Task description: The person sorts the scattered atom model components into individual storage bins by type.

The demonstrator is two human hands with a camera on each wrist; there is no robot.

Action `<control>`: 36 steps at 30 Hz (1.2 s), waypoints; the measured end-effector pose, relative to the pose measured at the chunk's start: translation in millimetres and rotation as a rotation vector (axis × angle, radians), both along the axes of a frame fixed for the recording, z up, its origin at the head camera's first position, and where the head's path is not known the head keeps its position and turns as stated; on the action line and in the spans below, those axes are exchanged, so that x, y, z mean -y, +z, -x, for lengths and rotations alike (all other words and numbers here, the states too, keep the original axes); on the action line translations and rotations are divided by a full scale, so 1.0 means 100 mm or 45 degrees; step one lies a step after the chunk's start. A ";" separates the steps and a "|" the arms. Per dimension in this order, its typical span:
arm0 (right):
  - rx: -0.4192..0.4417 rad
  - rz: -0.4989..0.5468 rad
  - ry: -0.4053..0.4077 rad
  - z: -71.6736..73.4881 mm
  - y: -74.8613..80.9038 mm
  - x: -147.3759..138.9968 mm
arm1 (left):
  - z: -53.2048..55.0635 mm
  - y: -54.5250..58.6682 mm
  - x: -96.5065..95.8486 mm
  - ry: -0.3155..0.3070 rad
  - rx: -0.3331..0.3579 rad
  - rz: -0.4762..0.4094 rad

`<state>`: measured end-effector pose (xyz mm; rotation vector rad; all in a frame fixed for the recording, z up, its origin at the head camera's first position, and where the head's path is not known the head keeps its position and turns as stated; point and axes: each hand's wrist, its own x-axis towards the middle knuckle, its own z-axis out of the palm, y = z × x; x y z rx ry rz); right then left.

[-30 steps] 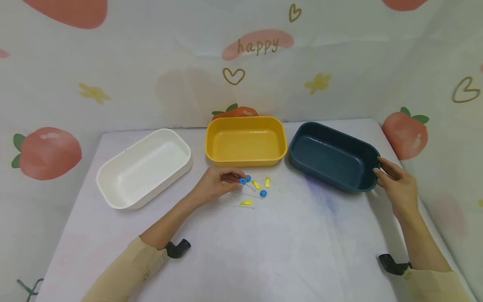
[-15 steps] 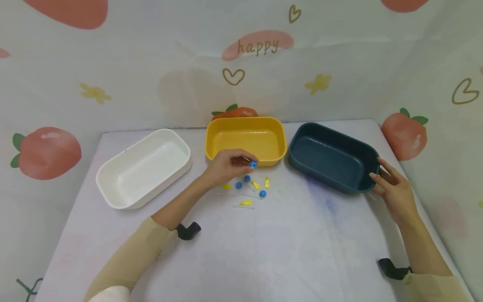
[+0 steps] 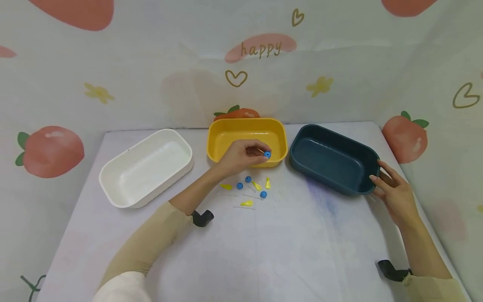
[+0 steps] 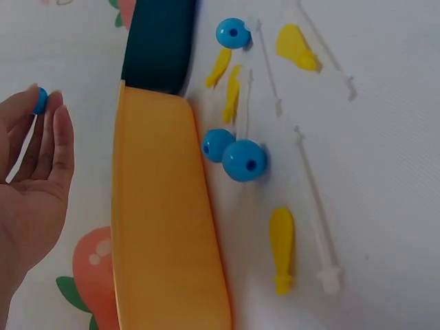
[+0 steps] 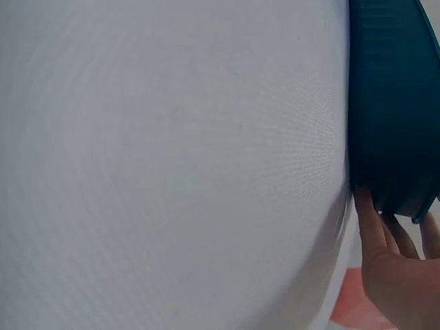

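Two hands: the left hand (image 3: 241,157) and the right hand (image 3: 397,197) work at a white-covered table (image 3: 286,251), both reaching forward from beige sleeves (image 3: 151,239).
Left fingers: thumb and fingertips pinch a blue bead (image 3: 267,154), its hole visible to the head camera.
Bead in hand: seen against the interior of the yellow tray (image 3: 247,164), toward its right end; how high it is held cannot be told.
Right fingers: thumb over the rim and fingers against the outer wall, gripping the near right end of the dark blue tray (image 3: 332,157).
Three trays: the white tray (image 3: 145,170) sits angled on the left, the yellow one stands straight at center, and the dark blue one slants on the right, just beside the yellow.
On the cloth: three loose beads (image 3: 263,194), blue and round, lie in front of the yellow tray, among four yellow pieces (image 3: 247,203) and four thin white sticks (image 3: 244,207).
At the wrists: black fittings (image 3: 203,218) jut out by each cuff.
Behind: a pale backdrop (image 3: 143,54) carries red fruit, yellow flowers, outlined hearts and the word "happy."
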<state>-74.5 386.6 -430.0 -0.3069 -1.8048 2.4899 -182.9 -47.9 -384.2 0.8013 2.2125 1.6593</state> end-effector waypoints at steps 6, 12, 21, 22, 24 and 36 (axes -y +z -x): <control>-0.012 0.014 0.015 -0.02 -0.04 0.00 | 0.07 0.00 -0.16 -0.024 -0.021 0.015; -0.013 0.017 0.032 -0.02 -0.07 0.01 | 0.12 0.06 -0.28 -0.038 0.007 0.016; 0.040 -0.022 0.026 0.00 -0.05 0.00 | 0.19 0.11 -0.44 -0.066 -0.008 -0.013; 0.049 -0.024 0.023 0.00 -0.05 0.00 | 0.20 0.10 -0.46 -0.069 -0.008 -0.014; 0.068 -0.038 0.018 0.00 -0.05 0.00 | 0.21 0.10 -0.51 -0.082 -0.011 -0.021; -0.006 0.060 0.018 0.01 -0.05 -0.02 | 0.30 0.11 -0.79 -0.136 0.066 0.027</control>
